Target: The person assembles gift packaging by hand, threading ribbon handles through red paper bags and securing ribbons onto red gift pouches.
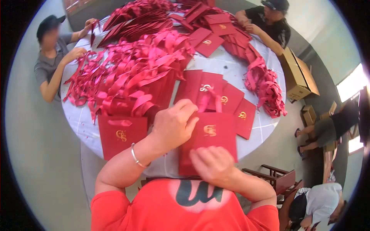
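Note:
A dark red paper gift bag [222, 134] with a gold emblem stands upright before me at the table's near edge, its pink ribbon handle [208, 101] rising above the top. My left hand [178, 119] is closed on the bag's upper left corner, thumb on the near side. Lower down, my right hand [213, 163] rests on the bag's front with its fingers curled together, slightly blurred. Left of my left forearm lies another red gift bag [115, 142] with a ribbon handle. Several flat red bags [245, 115] overlap behind the one I hold.
Heaps of ribbon-handled bags [142, 65] cover much of the round table's white cloth [266, 129]. A row of bags [266, 90] curves along the right. People [52, 54] [269, 25] work at the far left and far right. Cardboard boxes [295, 75] and a wooden chair [279, 177] stand to the right.

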`<state>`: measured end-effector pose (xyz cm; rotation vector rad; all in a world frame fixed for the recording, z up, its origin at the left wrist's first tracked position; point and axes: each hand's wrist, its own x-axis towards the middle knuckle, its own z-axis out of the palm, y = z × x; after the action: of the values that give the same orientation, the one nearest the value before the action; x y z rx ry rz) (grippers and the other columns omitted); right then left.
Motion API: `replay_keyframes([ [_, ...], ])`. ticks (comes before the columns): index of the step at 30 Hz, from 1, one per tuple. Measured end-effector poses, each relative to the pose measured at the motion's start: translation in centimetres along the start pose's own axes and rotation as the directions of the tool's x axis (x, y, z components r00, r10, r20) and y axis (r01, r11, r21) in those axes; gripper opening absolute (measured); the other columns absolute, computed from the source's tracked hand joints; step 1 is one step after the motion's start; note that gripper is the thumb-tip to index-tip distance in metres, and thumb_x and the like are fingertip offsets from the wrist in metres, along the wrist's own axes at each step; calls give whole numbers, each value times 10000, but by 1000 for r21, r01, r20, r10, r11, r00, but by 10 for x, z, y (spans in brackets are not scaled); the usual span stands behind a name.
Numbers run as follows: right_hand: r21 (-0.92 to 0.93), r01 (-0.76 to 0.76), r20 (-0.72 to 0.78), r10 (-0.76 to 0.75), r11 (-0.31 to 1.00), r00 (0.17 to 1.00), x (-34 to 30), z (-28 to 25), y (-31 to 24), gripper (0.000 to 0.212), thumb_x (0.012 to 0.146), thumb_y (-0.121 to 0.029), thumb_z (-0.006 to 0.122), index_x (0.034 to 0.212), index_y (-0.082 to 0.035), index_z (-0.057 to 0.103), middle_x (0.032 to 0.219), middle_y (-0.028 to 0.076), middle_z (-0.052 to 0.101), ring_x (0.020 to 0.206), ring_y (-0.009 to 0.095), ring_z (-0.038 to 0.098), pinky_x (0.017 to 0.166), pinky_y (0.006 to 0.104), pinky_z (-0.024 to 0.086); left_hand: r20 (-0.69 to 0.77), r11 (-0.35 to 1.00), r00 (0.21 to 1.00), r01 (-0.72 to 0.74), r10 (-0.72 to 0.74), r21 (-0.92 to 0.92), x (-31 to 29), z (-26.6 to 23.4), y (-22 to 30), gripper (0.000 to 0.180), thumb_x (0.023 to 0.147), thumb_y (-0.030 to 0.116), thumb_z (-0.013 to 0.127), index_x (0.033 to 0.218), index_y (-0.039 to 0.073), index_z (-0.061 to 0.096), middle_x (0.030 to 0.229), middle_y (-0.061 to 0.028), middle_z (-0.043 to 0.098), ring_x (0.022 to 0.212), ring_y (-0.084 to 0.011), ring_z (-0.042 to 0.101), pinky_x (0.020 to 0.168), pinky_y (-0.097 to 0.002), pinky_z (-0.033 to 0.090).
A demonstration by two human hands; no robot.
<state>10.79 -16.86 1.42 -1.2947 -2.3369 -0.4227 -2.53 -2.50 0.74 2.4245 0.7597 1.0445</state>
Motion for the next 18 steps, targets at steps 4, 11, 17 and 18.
replay_keyframes([
  [4, 186, 86, 13, -90, 979, 996, 6, 15, -14, 311, 680, -183, 628, 948, -27, 657, 862, 57, 559, 653, 171, 532, 537, 279, 454, 232, 997, 969, -80, 81, -10, -4, 0, 2, 271, 771, 147, 746, 1017, 59, 673, 982, -140, 695, 842, -329, 675, 681, -397, 549],
  [11, 475, -216, -91, 292, 853, 952, 1, -15, 33, 174, 730, -112, 813, 859, -58, 708, 837, 79, 671, 729, 208, 665, 584, 297, 551, 262, 997, 962, -60, 72, -54, -8, 6, 1, 274, 789, 112, 721, 1041, 34, 647, 1061, -101, 657, 823, -329, 666, 675, -406, 538],
  [17, -33, -573, -334, 531, 819, 779, -76, -20, 169, 158, 784, 49, 701, 913, -40, 710, 932, 83, 661, 756, 212, 662, 606, 308, 545, 266, 995, 960, -76, 91, -65, -5, 2, 8, 269, 785, 89, 717, 1033, 20, 639, 1057, -106, 655, 841, -321, 669, 691, -401, 545],
  [18, -103, -586, -319, 532, 803, 785, -87, -23, 182, 160, 785, 30, 701, 919, -57, 707, 931, 77, 649, 774, 234, 655, 647, 337, 540, 261, 993, 959, -90, 106, -74, -4, 2, 7, 261, 783, 79, 712, 1021, 16, 625, 1028, -106, 631, 822, -317, 661, 685, -401, 541],
])
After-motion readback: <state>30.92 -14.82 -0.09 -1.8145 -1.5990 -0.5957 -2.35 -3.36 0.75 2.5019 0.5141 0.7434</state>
